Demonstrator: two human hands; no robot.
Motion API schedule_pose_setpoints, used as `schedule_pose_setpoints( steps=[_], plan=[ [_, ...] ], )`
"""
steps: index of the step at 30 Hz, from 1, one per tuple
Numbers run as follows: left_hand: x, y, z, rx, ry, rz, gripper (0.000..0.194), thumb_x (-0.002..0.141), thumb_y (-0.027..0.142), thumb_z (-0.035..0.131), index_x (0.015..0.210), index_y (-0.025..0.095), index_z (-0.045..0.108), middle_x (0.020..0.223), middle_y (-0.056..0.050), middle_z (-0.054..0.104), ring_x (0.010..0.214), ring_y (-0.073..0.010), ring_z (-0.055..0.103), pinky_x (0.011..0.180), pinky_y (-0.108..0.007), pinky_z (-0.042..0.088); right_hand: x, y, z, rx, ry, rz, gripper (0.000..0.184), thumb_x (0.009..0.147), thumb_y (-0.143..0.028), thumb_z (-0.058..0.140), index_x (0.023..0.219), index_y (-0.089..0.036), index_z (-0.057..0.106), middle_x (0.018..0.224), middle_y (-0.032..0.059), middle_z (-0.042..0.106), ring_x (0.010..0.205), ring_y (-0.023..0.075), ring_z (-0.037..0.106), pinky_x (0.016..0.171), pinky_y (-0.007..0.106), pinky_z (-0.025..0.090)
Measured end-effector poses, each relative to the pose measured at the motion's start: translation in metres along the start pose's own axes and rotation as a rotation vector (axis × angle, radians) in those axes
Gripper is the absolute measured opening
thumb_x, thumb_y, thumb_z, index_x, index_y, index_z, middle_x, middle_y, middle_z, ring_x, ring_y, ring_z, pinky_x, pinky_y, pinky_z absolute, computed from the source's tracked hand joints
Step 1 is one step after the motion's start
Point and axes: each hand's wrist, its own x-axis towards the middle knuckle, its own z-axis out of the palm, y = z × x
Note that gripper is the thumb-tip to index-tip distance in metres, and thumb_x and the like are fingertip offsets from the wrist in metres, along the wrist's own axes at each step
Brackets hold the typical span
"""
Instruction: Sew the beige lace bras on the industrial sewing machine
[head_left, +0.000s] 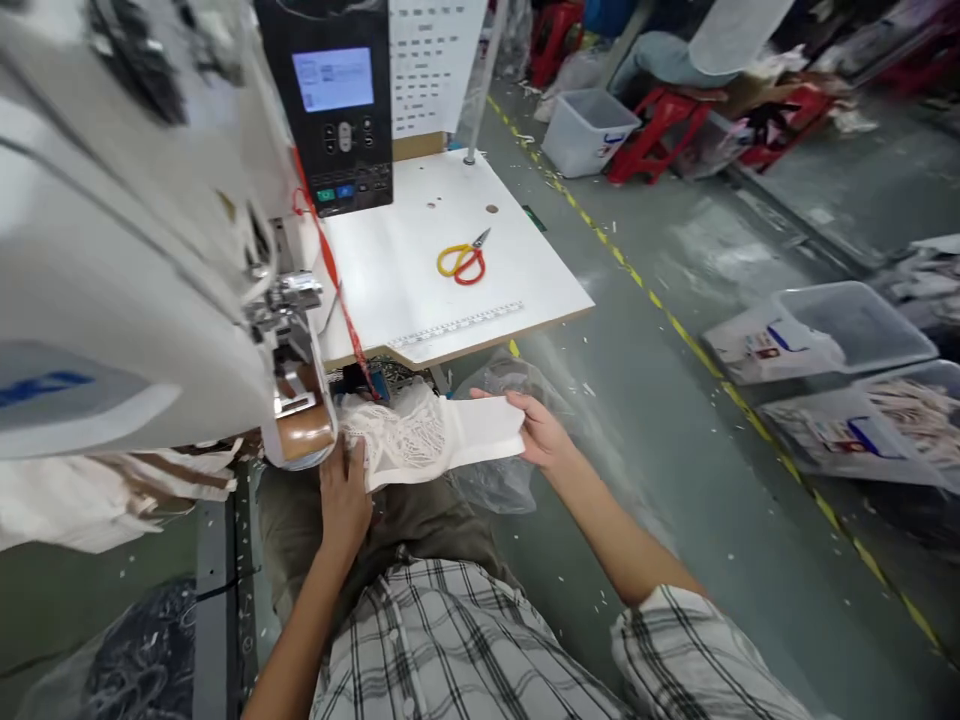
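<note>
A white lace bra (409, 440) is stretched over my lap, just right of the sewing machine's arm. My right hand (541, 430) grips the end of its plain white band, thumb on top. At the lace cup's left side is my left hand (346, 490), its fingers closed on the edge close to the machine. Part of the bra's left end is hidden behind that hand and the machine. The sewing machine (296, 400) has its needle area right above my left hand.
Scissors (466, 262) with yellow and red handles lie on the white table (420, 220), behind a printed ruler strip. A control panel (334, 110) stands at the table's back. Plastic bins (855, 325) stand on the floor to the right. White fabric pieces (105, 500) hang at left.
</note>
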Motion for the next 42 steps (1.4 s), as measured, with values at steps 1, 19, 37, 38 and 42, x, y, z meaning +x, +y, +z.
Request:
schedule_pose_setpoints(
  steps=[1,19,37,38,42],
  plan=[
    [0.001,0.001,0.0,0.022,-0.008,0.014,0.057,0.087,0.014,0.046,0.144,0.013,0.048,0.16,-0.019,0.027,0.148,-0.0372,0.023,0.118,-0.058,0.023,-0.002,0.0,0.001,0.133,-0.059,0.037,0.022,0.07,-0.037,0.066,0.065,-0.023,0.05,0.099,0.0033,0.076,0.096,0.0248,0.069,0.088,0.037,0.051],
    [0.029,0.085,-0.089,-0.35,-0.099,0.284,0.065,0.095,0.023,0.051,0.153,0.025,0.024,0.159,-0.013,0.03,0.149,-0.029,0.026,0.119,-0.051,0.03,-0.022,0.005,0.038,0.656,-0.251,0.336,0.04,0.072,-0.019,0.062,0.062,-0.022,0.024,0.055,-0.0088,0.031,0.046,0.0051,0.042,0.053,0.015,0.043],
    [0.012,0.082,-0.124,-0.057,0.32,0.757,0.009,0.088,0.012,0.058,0.095,0.017,0.058,0.069,0.0,0.068,0.053,-0.0108,0.056,0.053,-0.025,0.038,-0.071,-0.002,0.083,-0.481,-0.781,-0.486,0.051,0.094,-0.035,0.049,0.057,-0.022,0.017,0.057,-0.0043,0.021,0.05,0.0125,0.025,0.054,0.03,0.027],
    [0.01,0.081,-0.125,-0.058,0.336,0.766,0.01,0.087,0.011,0.058,0.096,0.017,0.058,0.069,0.0,0.068,0.053,-0.0108,0.055,0.052,-0.025,0.037,-0.071,-0.001,0.085,-0.511,-0.805,-0.521,0.05,0.095,-0.035,0.047,0.058,-0.022,0.016,0.057,-0.0042,0.02,0.05,0.0131,0.025,0.054,0.031,0.027],
    [0.007,0.08,-0.133,-0.049,0.339,0.759,0.01,0.084,0.01,0.059,0.089,0.019,0.057,0.065,0.001,0.066,0.053,-0.0116,0.057,0.052,-0.025,0.039,-0.071,0.002,0.089,-0.548,-0.852,-0.572,0.048,0.095,-0.037,0.042,0.058,-0.024,0.015,0.055,-0.0037,0.02,0.05,0.0152,0.027,0.055,0.032,0.029]
  ],
)
